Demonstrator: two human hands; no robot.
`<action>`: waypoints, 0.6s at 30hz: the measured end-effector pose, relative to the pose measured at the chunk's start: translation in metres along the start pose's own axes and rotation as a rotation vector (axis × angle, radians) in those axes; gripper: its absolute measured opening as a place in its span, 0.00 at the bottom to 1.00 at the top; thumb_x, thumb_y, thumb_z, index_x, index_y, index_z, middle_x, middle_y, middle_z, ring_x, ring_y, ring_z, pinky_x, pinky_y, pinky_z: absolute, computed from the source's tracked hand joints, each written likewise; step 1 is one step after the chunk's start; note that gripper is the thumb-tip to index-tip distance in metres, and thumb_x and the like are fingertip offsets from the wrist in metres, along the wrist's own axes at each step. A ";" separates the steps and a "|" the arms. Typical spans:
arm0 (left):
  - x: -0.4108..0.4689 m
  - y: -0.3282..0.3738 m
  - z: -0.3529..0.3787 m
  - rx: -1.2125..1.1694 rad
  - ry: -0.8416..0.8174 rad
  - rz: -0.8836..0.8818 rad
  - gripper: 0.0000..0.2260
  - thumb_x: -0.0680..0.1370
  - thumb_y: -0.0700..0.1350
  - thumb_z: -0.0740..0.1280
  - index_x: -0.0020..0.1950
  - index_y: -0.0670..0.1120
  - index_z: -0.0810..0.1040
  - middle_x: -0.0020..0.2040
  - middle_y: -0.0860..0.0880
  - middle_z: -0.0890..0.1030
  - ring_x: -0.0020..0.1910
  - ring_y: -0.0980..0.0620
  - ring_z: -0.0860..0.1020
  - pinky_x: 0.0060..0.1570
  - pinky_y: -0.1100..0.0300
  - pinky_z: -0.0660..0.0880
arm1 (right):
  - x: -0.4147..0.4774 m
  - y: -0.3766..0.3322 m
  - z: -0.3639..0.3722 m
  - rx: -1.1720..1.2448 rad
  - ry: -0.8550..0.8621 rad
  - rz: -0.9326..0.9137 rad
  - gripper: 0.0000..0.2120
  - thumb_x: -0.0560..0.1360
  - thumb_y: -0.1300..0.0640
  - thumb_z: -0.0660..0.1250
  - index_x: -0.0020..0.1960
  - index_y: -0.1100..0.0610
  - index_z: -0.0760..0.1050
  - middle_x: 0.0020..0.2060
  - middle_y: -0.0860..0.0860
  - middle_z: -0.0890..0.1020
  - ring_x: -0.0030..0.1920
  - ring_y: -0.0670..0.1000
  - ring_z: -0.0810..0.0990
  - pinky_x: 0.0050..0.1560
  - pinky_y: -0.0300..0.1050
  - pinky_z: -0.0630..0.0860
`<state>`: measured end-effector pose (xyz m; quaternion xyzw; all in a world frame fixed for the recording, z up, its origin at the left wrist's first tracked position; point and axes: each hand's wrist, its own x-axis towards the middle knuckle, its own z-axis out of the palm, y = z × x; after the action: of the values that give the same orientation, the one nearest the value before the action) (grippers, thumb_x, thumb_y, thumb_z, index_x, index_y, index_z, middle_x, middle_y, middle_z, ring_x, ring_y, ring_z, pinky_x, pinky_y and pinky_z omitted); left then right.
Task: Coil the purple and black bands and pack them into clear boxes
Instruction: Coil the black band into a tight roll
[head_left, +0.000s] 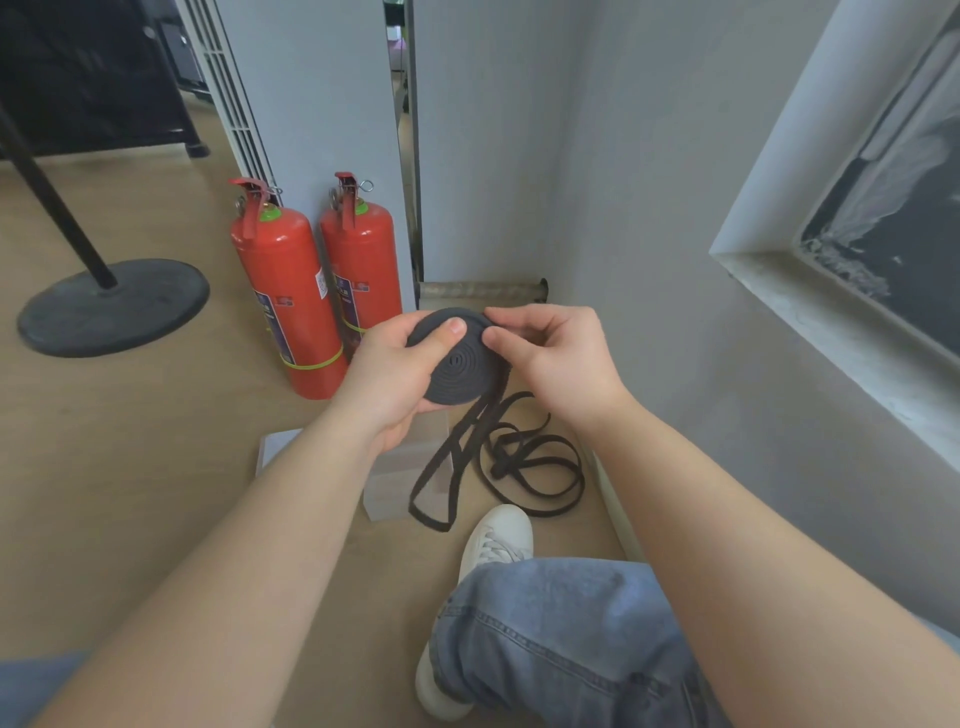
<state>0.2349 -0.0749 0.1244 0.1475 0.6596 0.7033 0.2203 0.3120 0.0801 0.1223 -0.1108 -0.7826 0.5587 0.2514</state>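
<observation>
Black coil (460, 366), loose tail (524, 462) near wall (675, 374)

Open floor (130, 467) spreads to the left. Far left, two fire extinguishers (288, 291) stand together; the wall (649, 208) shuts off the right. Near, a clear box (395, 483) and black band (506, 460) loops clutter the floor.

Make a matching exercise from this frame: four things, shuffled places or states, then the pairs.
Things:
1. black coil
2. loose band tail
3. clear box
4. fire extinguishers

Places or states:
A. upright by the wall
B. gripped by left hand and right hand
C. transparent, on the floor below the left wrist
D. looped on the floor

Pairs: 1-B, 2-D, 3-C, 4-A
</observation>
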 end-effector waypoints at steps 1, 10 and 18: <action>0.000 0.000 0.003 -0.011 0.015 0.012 0.06 0.82 0.47 0.68 0.57 0.50 0.82 0.55 0.43 0.85 0.56 0.42 0.83 0.50 0.38 0.82 | 0.001 -0.002 -0.001 -0.020 0.007 -0.020 0.09 0.76 0.61 0.74 0.55 0.54 0.86 0.46 0.45 0.88 0.49 0.43 0.87 0.56 0.44 0.83; -0.006 -0.004 0.013 -0.231 0.057 -0.075 0.10 0.81 0.51 0.68 0.57 0.47 0.82 0.56 0.41 0.85 0.54 0.41 0.84 0.49 0.39 0.82 | -0.001 0.000 -0.001 0.012 -0.070 -0.007 0.11 0.77 0.61 0.73 0.58 0.53 0.84 0.48 0.48 0.88 0.52 0.46 0.87 0.59 0.48 0.82; -0.005 -0.003 0.006 -0.084 0.002 -0.028 0.09 0.79 0.49 0.71 0.58 0.51 0.83 0.59 0.44 0.83 0.58 0.42 0.82 0.50 0.36 0.82 | 0.003 -0.002 -0.012 -0.039 -0.192 0.062 0.03 0.77 0.61 0.73 0.48 0.56 0.85 0.41 0.53 0.88 0.43 0.53 0.88 0.51 0.50 0.84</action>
<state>0.2423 -0.0725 0.1227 0.1283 0.6319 0.7272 0.2355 0.3161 0.0902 0.1282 -0.0860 -0.8098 0.5591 0.1558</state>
